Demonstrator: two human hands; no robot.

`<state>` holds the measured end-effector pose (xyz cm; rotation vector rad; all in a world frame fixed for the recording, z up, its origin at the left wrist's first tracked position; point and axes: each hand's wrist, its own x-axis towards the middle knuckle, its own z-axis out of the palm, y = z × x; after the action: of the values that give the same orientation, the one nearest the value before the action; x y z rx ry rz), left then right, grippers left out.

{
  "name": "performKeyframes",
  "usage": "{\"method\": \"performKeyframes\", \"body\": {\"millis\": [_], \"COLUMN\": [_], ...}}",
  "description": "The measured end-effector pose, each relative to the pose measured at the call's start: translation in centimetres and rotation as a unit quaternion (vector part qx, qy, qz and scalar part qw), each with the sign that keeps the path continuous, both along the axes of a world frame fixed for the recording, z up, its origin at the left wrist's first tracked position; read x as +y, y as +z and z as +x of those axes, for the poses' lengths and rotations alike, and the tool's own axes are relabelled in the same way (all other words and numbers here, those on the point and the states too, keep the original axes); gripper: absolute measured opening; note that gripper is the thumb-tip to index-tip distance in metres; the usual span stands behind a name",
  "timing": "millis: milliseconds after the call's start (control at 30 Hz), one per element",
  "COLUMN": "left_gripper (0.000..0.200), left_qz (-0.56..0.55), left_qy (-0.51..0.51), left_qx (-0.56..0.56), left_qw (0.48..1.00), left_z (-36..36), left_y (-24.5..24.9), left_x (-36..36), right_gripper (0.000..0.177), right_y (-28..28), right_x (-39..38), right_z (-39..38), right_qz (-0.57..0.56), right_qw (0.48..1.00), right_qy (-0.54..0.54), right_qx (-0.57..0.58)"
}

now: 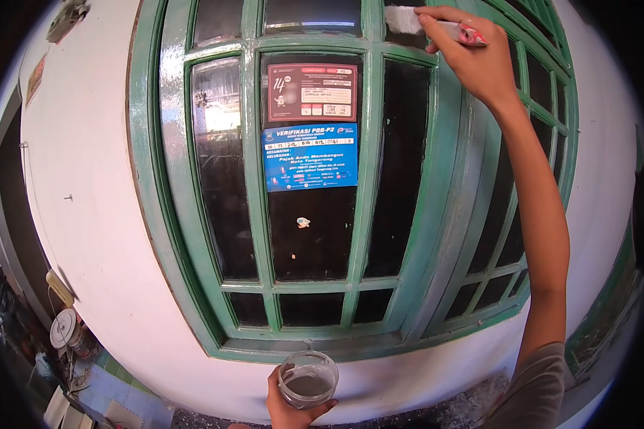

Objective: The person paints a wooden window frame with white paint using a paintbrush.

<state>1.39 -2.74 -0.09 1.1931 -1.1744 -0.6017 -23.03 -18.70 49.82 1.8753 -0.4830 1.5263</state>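
Note:
My right hand (476, 61) is raised high at the upper right, fingers closed round a paintbrush (472, 34) with a red-marked handle. Its pale bristles point left and overlap a dark upper pane of the green window frame (374, 164). Low in the middle, my left hand (288, 411) is wrapped round a clear cup (308, 377) from below and the left side. Greyish liquid shows inside the cup, and its rim faces up toward me.
A maroon sticker (312, 93) and a blue sticker (311, 157) are on the middle pane. White wall (86, 179) surrounds the window. A bucket with a pale lid (64, 327) stands among clutter at the lower left.

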Motion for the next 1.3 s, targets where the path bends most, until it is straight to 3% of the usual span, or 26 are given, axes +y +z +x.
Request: {"method": "performKeyframes", "body": {"millis": [133, 167, 267, 300, 400, 700, 900, 1300], "left_gripper": [0.115, 0.115, 0.116, 0.116, 0.116, 0.114, 0.115, 0.116], "left_qz": [0.008, 0.010, 0.012, 0.012, 0.015, 0.015, 0.005, 0.016], "left_qy": [0.003, 0.001, -0.015, -0.015, -0.013, -0.006, -0.002, 0.003], "left_qx": [-0.011, -0.010, 0.008, 0.006, -0.002, -0.008, 0.001, 0.002], "left_qw": [1.000, 1.000, 1.000, 1.000, 1.000, 1.000, 1.000, 1.000], "left_z": [-0.1, -0.2, -0.2, -0.2, -0.1, 0.2, 0.3, 0.4], "left_y": [0.7, 0.7, 0.5, 0.5, 0.5, 1.1, 0.6, 1.0], "left_x": [0.2, 0.3, 0.3, 0.3, 0.4, 1.0, 0.9, 0.9], "right_gripper": [0.028, 0.026, 0.023, 0.021, 0.019, 0.017, 0.016, 0.017], "right_y": [-1.2, -1.4, -2.4, -3.1, -3.2, -3.0, -3.9, -4.9], "right_x": [0.0, -1.0, -1.6, -1.5, -1.9, 0.0, -0.6, -1.4], "right_z": [1.1, 1.0, 1.4, 1.3, 0.4, 1.1, 0.9, 2.4], "right_qz": [-0.013, -0.093, -0.157, -0.128, -0.161, -0.173, -0.191, -0.217], "right_qw": [0.997, 0.987, 0.968, 0.972, 0.963, 0.967, 0.955, 0.957], "right_qy": [0.054, 0.050, -0.002, -0.069, -0.082, -0.023, -0.142, -0.104], "right_qx": [0.058, 0.119, 0.193, 0.184, 0.201, 0.188, 0.177, 0.160]}}
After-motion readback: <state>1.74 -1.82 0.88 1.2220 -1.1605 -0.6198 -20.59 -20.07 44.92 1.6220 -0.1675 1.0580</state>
